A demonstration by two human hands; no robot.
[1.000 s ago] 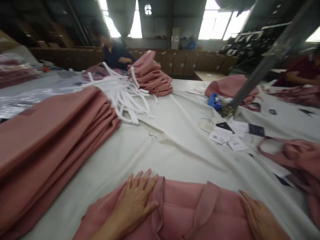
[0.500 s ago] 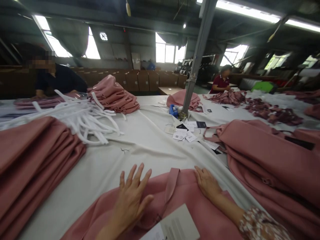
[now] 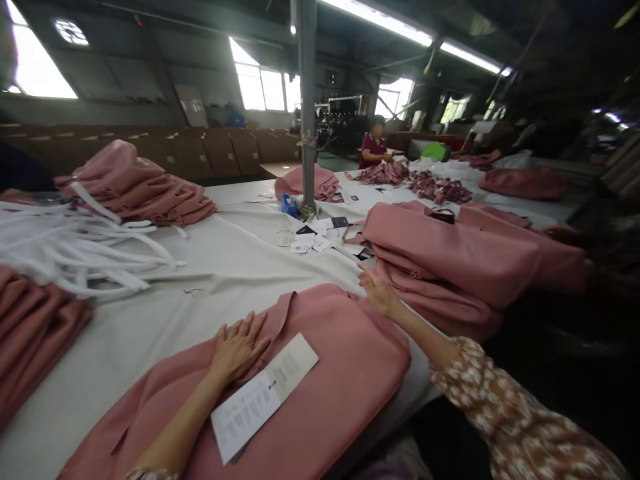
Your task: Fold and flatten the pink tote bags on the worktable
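A pink bag (image 3: 345, 373) lies flat on the white-covered table in front of me, with a strap loop (image 3: 281, 312) at its top edge. My left hand (image 3: 239, 350) rests on the bag left of that loop, fingers stretched out. White and beige paper tags (image 3: 265, 399), joined by a cord, lie on the bag just below this hand. At the bag's upper right edge is my right hand (image 3: 376, 290), its fingers extended and holding nothing I can see. Beyond it sits a stack of pink bags (image 3: 450, 247).
Loose tags (image 3: 313, 237) and a blue tape dispenser (image 3: 289, 205) lie near a metal post (image 3: 307, 120). White strips (image 3: 100, 247) and pink piles (image 3: 145, 190) are at left. A person in a dark red shirt (image 3: 374, 148) works at the far side.
The view has swung right. My left hand has come down flat on the bag; my right hand has reached out toward the stack. More of the bag and its tags now show.
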